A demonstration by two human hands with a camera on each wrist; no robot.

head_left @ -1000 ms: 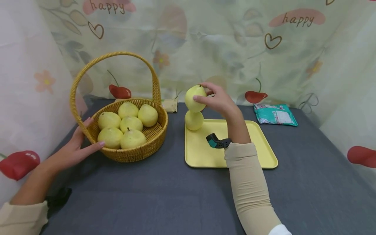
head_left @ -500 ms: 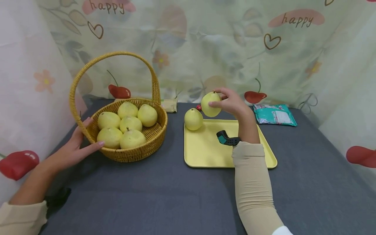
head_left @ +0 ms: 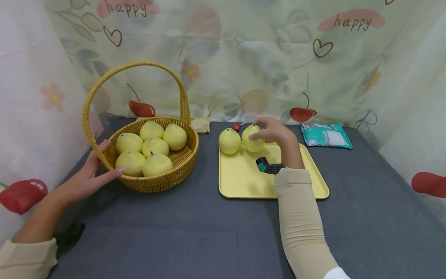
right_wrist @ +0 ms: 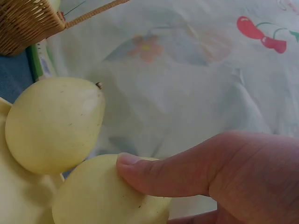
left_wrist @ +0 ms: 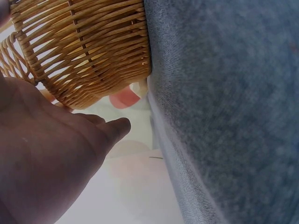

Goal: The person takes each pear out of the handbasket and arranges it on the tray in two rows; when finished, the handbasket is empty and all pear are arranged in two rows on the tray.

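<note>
My right hand (head_left: 273, 131) holds a pale yellow pear (head_left: 251, 139) with its stem up, at the back edge of the yellow tray (head_left: 244, 180). In the right wrist view the thumb (right_wrist: 154, 175) presses on the pear's side. A second pear (head_left: 229, 141) stands to its left in the tray's back left corner. My left hand (head_left: 87, 174) holds the left side of the wicker basket (head_left: 167, 184), thumb and fingers on either side of the handle's foot. Several pears (head_left: 156, 147) lie in the basket. The left wrist view shows the left hand (left_wrist: 51, 140) against the basket's outside.
A red-wrapped lollipop (head_left: 237, 127) lies behind the two pears. A teal packet (head_left: 327, 135) is at the back right, and a beige packet (head_left: 201, 125) shows behind the basket. A dark grey cloth (head_left: 174, 236) covers the table. Patterned curtains (head_left: 240, 58) hang around it.
My right hand has carried its pear from above the tray's back left pear to the right and lowered it beside that one. The lollipop has come into view. My left hand and the basket keep their place.
</note>
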